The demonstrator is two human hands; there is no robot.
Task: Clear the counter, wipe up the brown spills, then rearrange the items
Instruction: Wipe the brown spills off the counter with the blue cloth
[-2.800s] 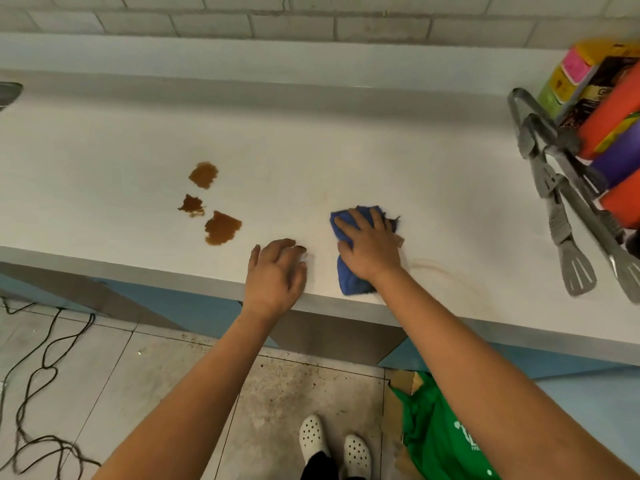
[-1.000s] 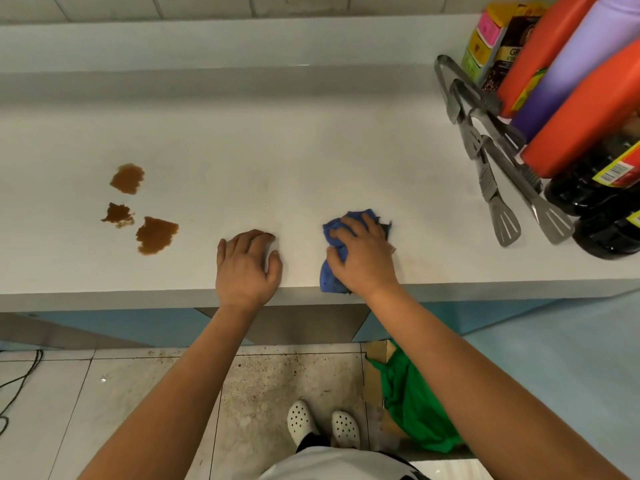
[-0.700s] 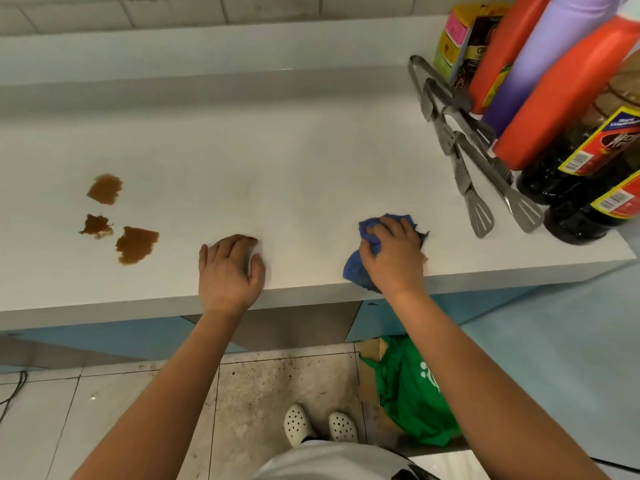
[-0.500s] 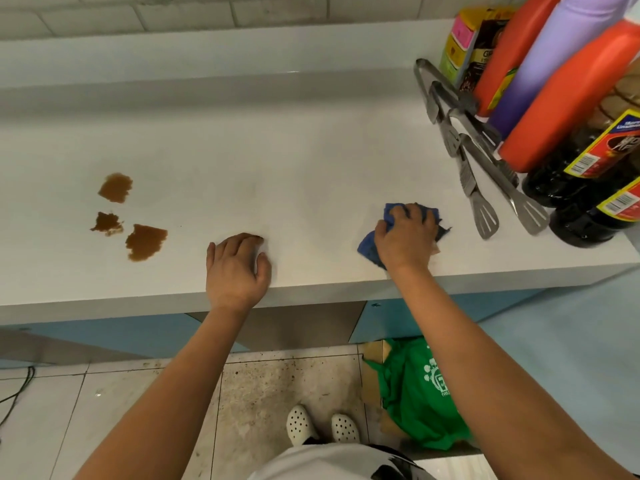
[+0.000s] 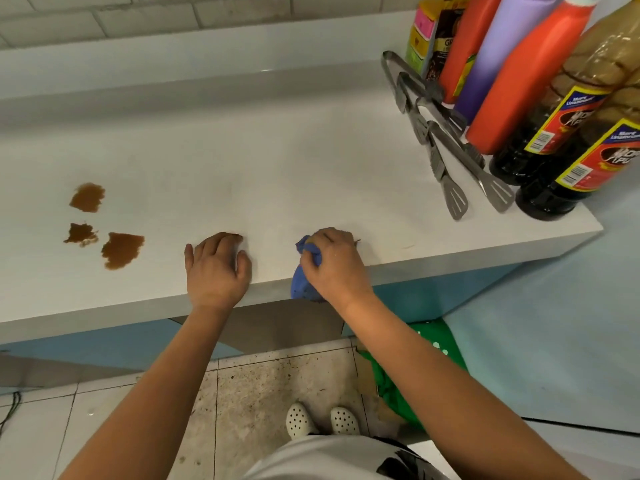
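Three brown spills (image 5: 122, 249) lie on the left part of the white counter (image 5: 277, 168). My right hand (image 5: 334, 265) grips a bunched blue cloth (image 5: 303, 282) at the counter's front edge, and part of the cloth hangs over that edge. My left hand (image 5: 216, 268) rests on the counter near the front edge, fingers curled, between the spills and the cloth. It holds nothing.
At the right end of the counter lie two metal tongs (image 5: 446, 157) beside orange bottles (image 5: 526, 74), a purple bottle (image 5: 498, 53), two dark sauce bottles (image 5: 568, 168) and colourful boxes (image 5: 429, 39). A green bag (image 5: 408, 375) sits on the floor below.
My right hand has drawn the blue cloth back left along the front edge, bunching it so it hangs over the edge. My left hand has stayed in place.
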